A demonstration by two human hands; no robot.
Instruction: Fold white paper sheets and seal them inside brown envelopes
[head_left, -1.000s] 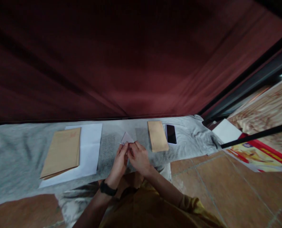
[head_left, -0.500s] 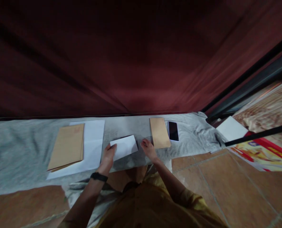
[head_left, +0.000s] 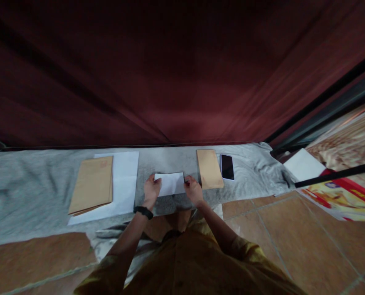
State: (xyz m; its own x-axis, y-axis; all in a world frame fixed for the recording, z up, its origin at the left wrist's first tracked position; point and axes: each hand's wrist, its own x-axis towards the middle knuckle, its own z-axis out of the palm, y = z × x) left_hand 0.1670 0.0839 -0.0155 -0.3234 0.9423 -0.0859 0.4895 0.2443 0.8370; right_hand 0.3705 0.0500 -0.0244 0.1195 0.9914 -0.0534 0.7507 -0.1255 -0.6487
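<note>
A small folded white paper (head_left: 171, 183) lies flat on the grey cloth (head_left: 31, 188) in front of me. My left hand (head_left: 152, 189), with a black watch on the wrist, pinches the paper's left edge. My right hand (head_left: 193, 190) grips its right edge, fingers curled onto it. Left of the paper lies a white sheet (head_left: 121, 180) with a stack of brown envelopes (head_left: 93, 184) on top. To the right lie a single brown envelope (head_left: 209, 168) and a black phone (head_left: 227, 166).
A dark red curtain (head_left: 170, 73) hangs behind the cloth. Brown floor tiles (head_left: 293, 237) spread to the right. A white paper (head_left: 303, 164), a black bar (head_left: 336, 174) and a red and yellow printed sheet (head_left: 338, 196) lie at the far right.
The paper, held up and worked between both hands, was unfolded, swung out by the left hand, then laid flat on the cloth. Now both hands hold its two ends.
</note>
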